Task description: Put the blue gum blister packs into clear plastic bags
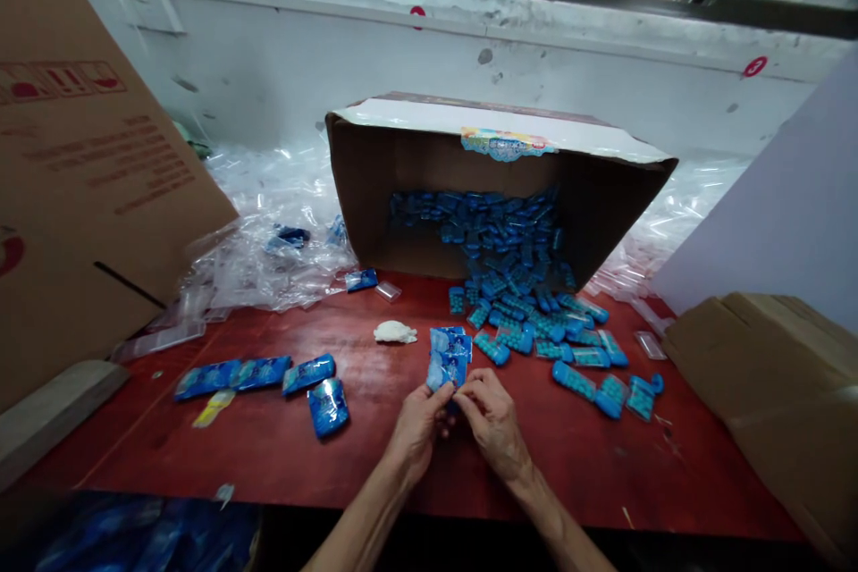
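In the middle of the head view, my left hand (424,424) and my right hand (492,429) meet over the red table. Both have thumb and fingers pinched together at the lower end of a blue printed plastic wrapper (448,366). Another similar wrapper seems to overlap it on the far side; my fingers hide the near edge. To the right lie small clear containers with blue caps and turquoise pellets (575,382), several of them loose. On the left, several filled blue packets (328,407) rest on the tabletop.
A tipped carton (362,197) spills more blue-capped containers towards me. Clear plastic pieces (268,259) pile up at the back left. Large cardboard boxes flank the table (395,474), one at left (87,161), one at right (757,402). A crumpled white scrap (395,332) lies beyond my hands.
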A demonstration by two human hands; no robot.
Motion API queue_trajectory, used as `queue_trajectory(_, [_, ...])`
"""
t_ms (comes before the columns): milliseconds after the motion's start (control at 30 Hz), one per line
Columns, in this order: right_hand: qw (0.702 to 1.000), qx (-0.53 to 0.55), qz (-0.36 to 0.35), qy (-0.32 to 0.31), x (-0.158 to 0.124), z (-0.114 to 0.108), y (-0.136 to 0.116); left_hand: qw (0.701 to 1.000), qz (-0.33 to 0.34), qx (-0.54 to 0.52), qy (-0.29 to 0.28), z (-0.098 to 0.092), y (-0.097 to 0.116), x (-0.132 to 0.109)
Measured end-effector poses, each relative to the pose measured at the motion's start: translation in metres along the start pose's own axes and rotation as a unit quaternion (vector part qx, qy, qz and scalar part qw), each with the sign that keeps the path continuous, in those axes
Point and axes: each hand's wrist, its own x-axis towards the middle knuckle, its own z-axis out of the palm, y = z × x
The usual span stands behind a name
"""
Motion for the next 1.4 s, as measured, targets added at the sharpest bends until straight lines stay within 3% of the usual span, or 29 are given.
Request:
queue_trajectory(67, [1.0, 0.03, 0.004, -0.003, 0.001, -0.002, 0.0, 1.0, 0.0, -0.004, 0.007, -0.001, -0.002, -0.001])
queue_trajectory(167, [1.0, -0.018, -0.007, -0.015, 0.001, -0.002, 0.0, 0.999, 0.022, 0.025, 0.023, -0.003, -0.004, -0.002])
queue_trajectory(300, [0.997, -0.069, -0.022, -0.008, 0.0, 0.002, 0.003, 0.99, 0.047, 0.098, 0.092, -0.004, -0.002, -0.004])
queue_trajectory(400, [0.997, 0.028, 0.073, 0.026, 0.008, 0.001, 0.01, 0.994, 0.032, 0.063, 0.082, -0.004, 0.001, -0.006])
queue_trajectory(500, [0.958, 0.203, 0.195, -0.06, 0.019, 0.001, 0.018, 0.999, 0.006, 0.016, 0.035, -0.002, 0.004, -0.008])
queue_trajectory(567, [0.919, 0.29, 0.234, -0.127, 0.022, 0.002, 0.021, 0.999, 0.013, 0.019, 0.033, -0.001, 0.006, -0.008])
queue_trajectory(633, [0.906, 0.315, 0.249, -0.132, 0.021, 0.005, 0.022, 1.0, 0.01, 0.013, 0.018, -0.001, 0.008, -0.007])
queue_trajectory(767, [0.914, 0.303, 0.252, -0.099, 0.013, 0.006, 0.022, 0.999, -0.023, 0.032, -0.032, -0.005, 0.009, -0.004])
queue_trajectory(867, [0.933, 0.265, 0.226, -0.088, 0.011, 0.003, 0.02, 0.996, 0.02, 0.083, 0.014, -0.007, 0.006, -0.002])
queue_trajectory(967, [0.954, 0.212, 0.191, -0.092, 0.012, 0.0, 0.018, 0.995, 0.058, 0.064, 0.045, -0.004, 0.002, -0.001])
queue_trajectory(1167, [0.962, 0.193, 0.175, -0.082, 0.011, -0.005, 0.013, 1.0, 0.009, 0.009, -0.016, 0.001, 0.003, -0.007])
queue_trajectory(1267, [0.958, 0.207, 0.178, -0.089, 0.01, -0.005, 0.012, 0.999, 0.0, 0.047, 0.003, -0.001, 0.002, -0.006])
queue_trajectory(1400, [0.96, 0.197, 0.185, -0.07, 0.007, -0.001, 0.014, 0.998, 0.041, 0.015, 0.036, 0.001, -0.002, -0.004])
